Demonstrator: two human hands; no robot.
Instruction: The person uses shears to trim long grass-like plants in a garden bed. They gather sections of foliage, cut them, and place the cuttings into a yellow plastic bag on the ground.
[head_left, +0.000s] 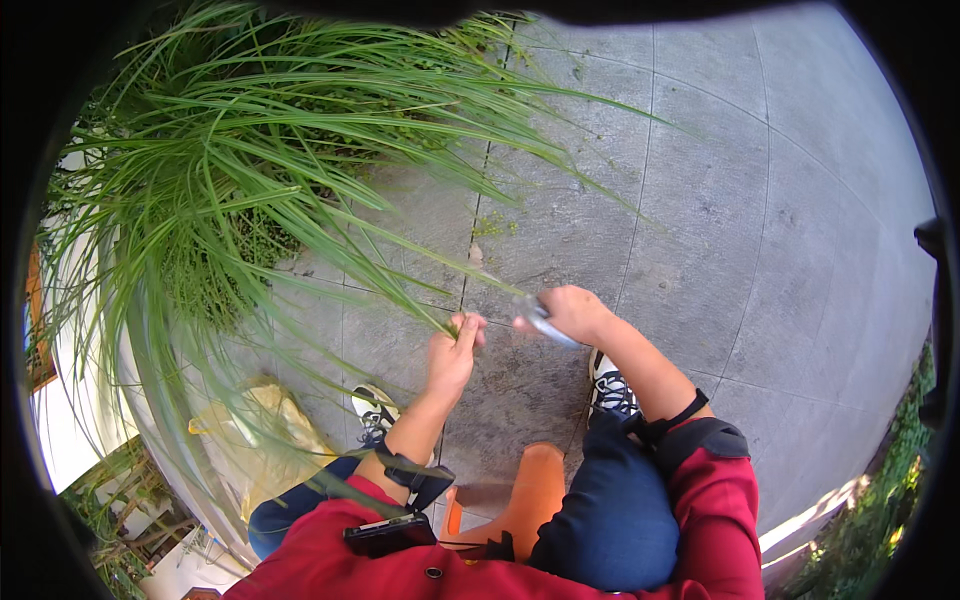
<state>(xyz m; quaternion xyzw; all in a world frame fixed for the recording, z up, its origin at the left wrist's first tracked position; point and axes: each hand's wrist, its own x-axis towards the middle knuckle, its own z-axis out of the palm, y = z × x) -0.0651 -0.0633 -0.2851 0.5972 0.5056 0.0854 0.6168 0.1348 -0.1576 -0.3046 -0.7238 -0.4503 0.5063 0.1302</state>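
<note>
My left hand is closed around the ends of several long grass blades, drawn out from the leafy clump at the left. To its right, my right hand grips a silvery metal hand tool, perhaps pruning shears. Motion blur and my fingers hide its exact shape. One long blade reaches from the clump to the tool's head; whether they touch I cannot tell. A small gap separates the two hands, both held above the pavement.
The large grass clump spills over grey paving. A translucent yellowish plastic bag lies at the left, beside a pale curb. An orange plastic object is between my legs. My shoes rest on the paving.
</note>
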